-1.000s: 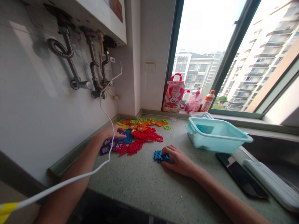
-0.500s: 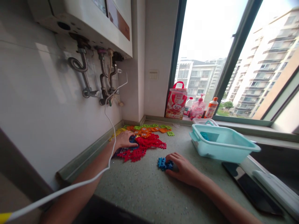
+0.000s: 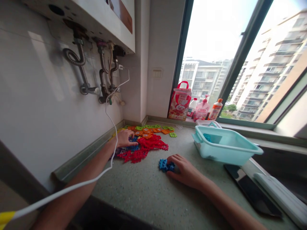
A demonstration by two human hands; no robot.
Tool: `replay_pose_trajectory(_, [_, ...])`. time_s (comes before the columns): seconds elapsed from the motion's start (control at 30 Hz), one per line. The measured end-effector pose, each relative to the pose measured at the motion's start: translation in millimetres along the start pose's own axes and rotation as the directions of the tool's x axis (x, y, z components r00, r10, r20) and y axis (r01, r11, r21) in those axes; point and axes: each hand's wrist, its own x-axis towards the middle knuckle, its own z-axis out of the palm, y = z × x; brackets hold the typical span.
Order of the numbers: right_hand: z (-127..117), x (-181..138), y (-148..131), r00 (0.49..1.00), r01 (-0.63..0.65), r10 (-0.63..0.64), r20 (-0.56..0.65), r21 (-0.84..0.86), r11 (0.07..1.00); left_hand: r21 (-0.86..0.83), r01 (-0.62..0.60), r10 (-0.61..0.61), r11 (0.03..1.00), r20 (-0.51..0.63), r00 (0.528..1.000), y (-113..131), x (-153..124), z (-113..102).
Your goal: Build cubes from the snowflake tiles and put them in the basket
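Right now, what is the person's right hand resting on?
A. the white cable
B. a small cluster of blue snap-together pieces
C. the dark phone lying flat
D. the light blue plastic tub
B: the right hand lies on the counter with its fingertips on the blue pieces, apart from the tub and the phone.

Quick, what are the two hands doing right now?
Left hand: open, resting on the pile of tiles.
Right hand: fingers curled on the blue pieces.

Blue interlocking pieces (image 3: pixel 165 165): small clipped-together cluster, flat on the speckled counter, under the right fingertips; mixed pile of pieces (image 3: pixel 146 143): red, orange, green, blue, spread flat by the wall, left fingers resting on it.
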Motion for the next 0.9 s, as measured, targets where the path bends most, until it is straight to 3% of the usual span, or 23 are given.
replay_pose_trajectory(0.27, [-2.3, 0.8, -0.6, 0.999, 0.009, -0.009, 0.031, -0.018, 1.0, -0.021, -0.011, 0.013, 1.0, 0.106, 0.994, -7.2, -0.7, 6.8])
replay_pose_trajectory(0.6, [-17.3, 1.8, -3.4, 0.997, -0.069, 0.072, 0.01, -0.148, 0.987, -0.166, 0.03, -0.031, 0.986, -0.004, 1.0, -23.3, 3.0, 19.9])
replay_pose_trajectory(0.77, [-20.2, 0.2, -2.5, 0.997, -0.081, 0.082, -0.001, -0.151, 0.985, -0.241, 0.031, -0.036, 0.97, -0.015, 0.999, -20.3, -0.4, 14.5])
replay_pose_trajectory(0.9, [-21.7, -0.5, -3.7, 0.995, -0.096, 0.097, 0.002, -0.13, 0.987, -0.237, 0.034, -0.057, 0.971, -0.092, 0.994, -20.8, -2.2, 9.7])
